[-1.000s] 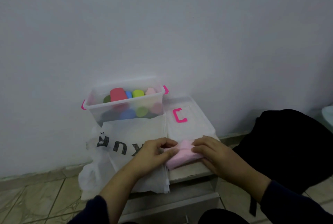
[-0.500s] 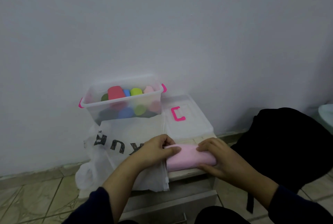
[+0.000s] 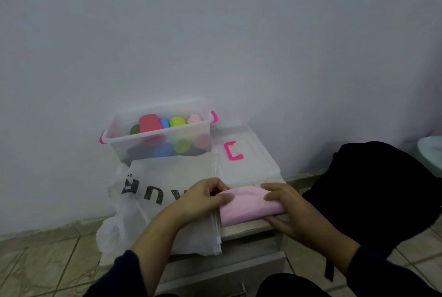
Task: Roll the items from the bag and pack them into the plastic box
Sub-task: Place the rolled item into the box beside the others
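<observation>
Pink cloth, partly rolled, lay on the surface between both hands. Left hand was curled closed on the cloth's left end, thumb on top. Right hand was wrapped around its right end, fingers over the top, thumb beneath. White bag with dark lettering lay under and left of the left hand, draping off the surface edge. Clear plastic box with pink latches stood beyond the left hand, holding rolled items in red, blue, green and pink. Clear lid with pink handle lay beyond the right hand, beside the box. Black backpack sat right of the right hand.
</observation>
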